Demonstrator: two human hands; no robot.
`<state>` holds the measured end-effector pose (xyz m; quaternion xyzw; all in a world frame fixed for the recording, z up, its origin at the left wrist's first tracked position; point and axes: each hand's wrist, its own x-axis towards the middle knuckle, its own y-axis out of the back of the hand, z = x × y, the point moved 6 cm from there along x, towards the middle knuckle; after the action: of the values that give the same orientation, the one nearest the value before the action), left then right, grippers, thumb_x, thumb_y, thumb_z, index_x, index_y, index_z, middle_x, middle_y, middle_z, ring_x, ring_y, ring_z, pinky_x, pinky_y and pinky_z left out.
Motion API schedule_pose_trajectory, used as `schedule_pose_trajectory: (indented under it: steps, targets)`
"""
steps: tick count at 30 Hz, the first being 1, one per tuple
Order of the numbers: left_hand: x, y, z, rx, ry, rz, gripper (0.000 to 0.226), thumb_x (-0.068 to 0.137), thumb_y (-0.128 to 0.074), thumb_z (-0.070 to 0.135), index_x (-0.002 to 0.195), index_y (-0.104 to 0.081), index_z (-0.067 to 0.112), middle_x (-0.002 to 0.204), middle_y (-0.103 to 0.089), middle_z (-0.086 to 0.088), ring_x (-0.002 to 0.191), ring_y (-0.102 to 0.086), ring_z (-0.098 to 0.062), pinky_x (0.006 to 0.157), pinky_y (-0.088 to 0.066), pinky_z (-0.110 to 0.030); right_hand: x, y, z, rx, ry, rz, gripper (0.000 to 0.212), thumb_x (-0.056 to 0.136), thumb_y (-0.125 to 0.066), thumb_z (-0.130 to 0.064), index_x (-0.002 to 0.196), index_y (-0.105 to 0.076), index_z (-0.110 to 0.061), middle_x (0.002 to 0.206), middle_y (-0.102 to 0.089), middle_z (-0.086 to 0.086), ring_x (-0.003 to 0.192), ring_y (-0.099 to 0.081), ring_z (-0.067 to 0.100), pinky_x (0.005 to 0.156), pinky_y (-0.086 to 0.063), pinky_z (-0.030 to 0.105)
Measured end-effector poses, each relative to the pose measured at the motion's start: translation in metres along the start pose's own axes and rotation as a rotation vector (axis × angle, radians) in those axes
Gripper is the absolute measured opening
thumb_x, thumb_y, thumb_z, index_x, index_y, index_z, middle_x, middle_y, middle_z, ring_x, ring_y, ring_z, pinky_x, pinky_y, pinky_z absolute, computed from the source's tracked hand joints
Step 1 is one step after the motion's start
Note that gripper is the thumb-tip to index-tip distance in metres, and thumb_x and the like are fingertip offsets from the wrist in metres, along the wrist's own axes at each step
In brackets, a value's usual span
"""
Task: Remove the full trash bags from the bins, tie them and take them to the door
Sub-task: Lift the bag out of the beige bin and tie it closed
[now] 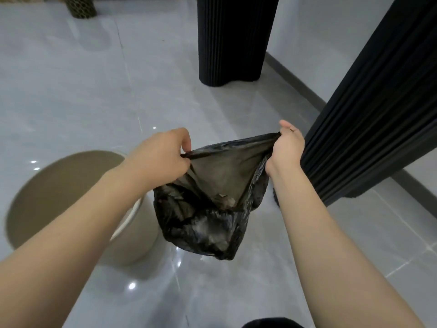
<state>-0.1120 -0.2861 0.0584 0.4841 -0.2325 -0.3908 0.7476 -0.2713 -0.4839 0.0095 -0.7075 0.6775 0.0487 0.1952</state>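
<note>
Bag: black trash bag [208,223] hangs clear of the beige bin [71,197], mouth stretched for tying.
Left hand [163,157]: fingers pinch one rim corner.
Right hand [287,147]: fingers grip the opposite corner.

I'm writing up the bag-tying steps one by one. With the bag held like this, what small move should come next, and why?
Probably bring both hands together to gather the rim for a knot. The black trash bag already hangs clear of the beige bin, its mouth stretched open between the left hand and right hand, each pinching one edge, and nothing is tied yet.
</note>
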Motion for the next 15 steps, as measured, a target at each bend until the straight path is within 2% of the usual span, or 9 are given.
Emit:
schedule_pose_trajectory:
  steps: [2, 4, 6, 8, 10, 12, 13, 14, 15]
  targets:
    - [-0.012, 0.01, 0.007, 0.059, 0.023, -0.086, 0.013, 0.081, -0.059, 0.024, 0.093, -0.057, 0.028, 0.075, -0.059, 0.008, 0.071, -0.057, -0.012, 0.054, -0.038, -0.025, 0.004, 0.006, 0.006, 0.065, -0.052, 0.099, 0.027, 0.097, -0.036, -0.009, 0.094, -0.061, -0.018, 0.085, -0.05, -0.001, 0.079, -0.048, 0.017, 0.075, -0.042, 0.029]
    - [-0.019, 0.004, 0.013, 0.089, 0.071, -0.231, 0.016, 0.081, -0.061, 0.03, 0.09, -0.066, 0.019, 0.078, -0.064, 0.004, 0.076, -0.059, -0.018, 0.059, -0.045, -0.026, 0.005, 0.01, 0.011, 0.098, -0.049, 0.139, 0.028, 0.096, -0.035, -0.007, 0.093, -0.061, -0.017, 0.082, -0.049, -0.002, 0.073, -0.046, 0.015, 0.072, -0.041, 0.027]
    - [-0.027, -0.013, 0.018, -0.126, 0.155, -0.392, 0.027, 0.081, -0.066, 0.038, 0.084, -0.067, 0.011, 0.077, -0.064, 0.0, 0.074, -0.059, -0.016, 0.061, -0.043, -0.027, 0.003, 0.007, 0.014, 0.098, -0.02, 0.135, 0.029, 0.096, -0.036, -0.007, 0.089, -0.062, -0.019, 0.077, -0.049, -0.001, 0.064, -0.044, 0.013, 0.064, -0.04, 0.025]
    - [-0.033, -0.032, 0.019, -0.348, 0.25, -0.441, 0.029, 0.081, -0.069, 0.043, 0.085, -0.06, 0.016, 0.084, -0.059, 0.003, 0.076, -0.054, -0.012, 0.059, -0.038, -0.028, 0.001, 0.0, 0.012, 0.091, 0.013, 0.095, 0.03, 0.097, -0.038, -0.008, 0.085, -0.062, -0.022, 0.065, -0.042, -0.001, 0.055, -0.038, 0.012, 0.058, -0.037, 0.024]
    - [-0.039, -0.044, 0.014, -0.484, 0.365, -0.439, 0.028, 0.081, -0.073, 0.035, 0.092, -0.053, 0.019, 0.092, -0.056, 0.001, 0.08, -0.054, -0.012, 0.059, -0.04, -0.027, 0.0, -0.005, 0.008, 0.083, 0.044, 0.063, 0.029, 0.097, -0.04, -0.01, 0.086, -0.064, -0.022, 0.064, -0.044, 0.0, 0.054, -0.038, 0.012, 0.057, -0.038, 0.024]
    - [-0.041, -0.046, 0.01, -0.545, 0.442, -0.453, 0.024, 0.081, -0.074, 0.021, 0.096, -0.056, 0.015, 0.091, -0.061, -0.005, 0.079, -0.061, -0.018, 0.061, -0.05, -0.028, -0.001, -0.003, 0.003, 0.104, 0.079, 0.07, 0.028, 0.098, -0.042, -0.011, 0.086, -0.065, -0.022, 0.081, -0.057, 0.004, 0.067, -0.051, 0.016, 0.065, -0.046, 0.028]
    - [-0.041, -0.038, 0.009, -0.491, 0.422, -0.41, 0.021, 0.08, -0.073, 0.017, 0.096, -0.06, 0.013, 0.089, -0.064, -0.007, 0.077, -0.064, -0.021, 0.062, -0.052, -0.029, 0.0, 0.001, 0.0, 0.14, 0.096, 0.107, 0.028, 0.097, -0.044, -0.009, 0.086, -0.065, -0.022, 0.093, -0.062, 0.007, 0.079, -0.058, 0.019, 0.074, -0.051, 0.03]
    - [-0.038, -0.022, 0.009, -0.343, 0.363, -0.302, 0.018, 0.079, -0.07, 0.015, 0.096, -0.062, 0.012, 0.087, -0.066, -0.008, 0.078, -0.065, -0.025, 0.061, -0.051, -0.03, 0.002, 0.005, -0.003, 0.188, 0.104, 0.163, 0.026, 0.096, -0.045, -0.007, 0.086, -0.065, -0.02, 0.103, -0.065, 0.009, 0.092, -0.062, 0.023, 0.083, -0.053, 0.033]
    - [-0.034, 0.0, 0.009, -0.124, 0.285, -0.123, 0.016, 0.078, -0.065, 0.015, 0.094, -0.062, 0.013, 0.084, -0.065, -0.009, 0.077, -0.063, -0.029, 0.06, -0.046, -0.03, 0.004, 0.01, -0.005, 0.246, 0.094, 0.227, 0.025, 0.095, -0.046, -0.005, 0.087, -0.065, -0.018, 0.109, -0.066, 0.012, 0.099, -0.063, 0.026, 0.089, -0.053, 0.035]
